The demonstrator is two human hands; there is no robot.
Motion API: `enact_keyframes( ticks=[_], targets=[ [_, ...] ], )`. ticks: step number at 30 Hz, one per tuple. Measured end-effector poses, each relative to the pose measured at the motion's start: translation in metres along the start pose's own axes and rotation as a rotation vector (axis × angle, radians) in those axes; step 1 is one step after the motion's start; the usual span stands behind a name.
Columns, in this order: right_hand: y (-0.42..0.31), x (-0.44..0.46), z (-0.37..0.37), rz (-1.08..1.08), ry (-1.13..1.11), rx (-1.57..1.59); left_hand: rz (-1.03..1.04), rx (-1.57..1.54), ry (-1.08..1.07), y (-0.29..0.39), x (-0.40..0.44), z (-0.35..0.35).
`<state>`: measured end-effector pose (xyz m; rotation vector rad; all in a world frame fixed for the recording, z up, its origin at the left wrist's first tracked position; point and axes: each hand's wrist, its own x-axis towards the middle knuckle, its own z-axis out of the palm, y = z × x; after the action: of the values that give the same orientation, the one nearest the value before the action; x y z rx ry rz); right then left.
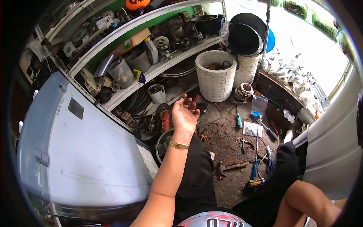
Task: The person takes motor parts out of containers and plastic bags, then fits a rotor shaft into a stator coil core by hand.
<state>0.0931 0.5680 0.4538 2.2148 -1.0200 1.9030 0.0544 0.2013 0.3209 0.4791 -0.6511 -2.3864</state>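
My left hand (186, 115) is raised palm up in the middle of the view, a gold-coloured watch (179, 145) on its wrist. Its fingers are loosely curled and apart, and the palm is bare. A small red item (196, 98) shows right beside the fingertips; whether they touch it is unclear. Of my right arm (308, 198) only the bent part shows at the bottom right, with the hand out of view. On the floor lie a hammer (231, 167), pliers (246, 145), a blue-handled screwdriver (254, 170) and another screwdriver (239, 120).
A light blue panel (98, 151) stands at the left. Shelves (162, 68) with motor parts and containers run behind. A white perforated drum (215, 81) and a wound copper motor part (243, 92) stand at the back. A white curved casing (332, 147) is at the right.
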Motion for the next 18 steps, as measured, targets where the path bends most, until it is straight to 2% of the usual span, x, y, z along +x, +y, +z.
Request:
enact_keyframes(
  ticks=[18],
  targets=[
    [-0.014,-0.005,-0.008,-0.018,-0.02,-0.023,-0.018,0.011,0.01,-0.002,0.001,-0.001]
  ],
)
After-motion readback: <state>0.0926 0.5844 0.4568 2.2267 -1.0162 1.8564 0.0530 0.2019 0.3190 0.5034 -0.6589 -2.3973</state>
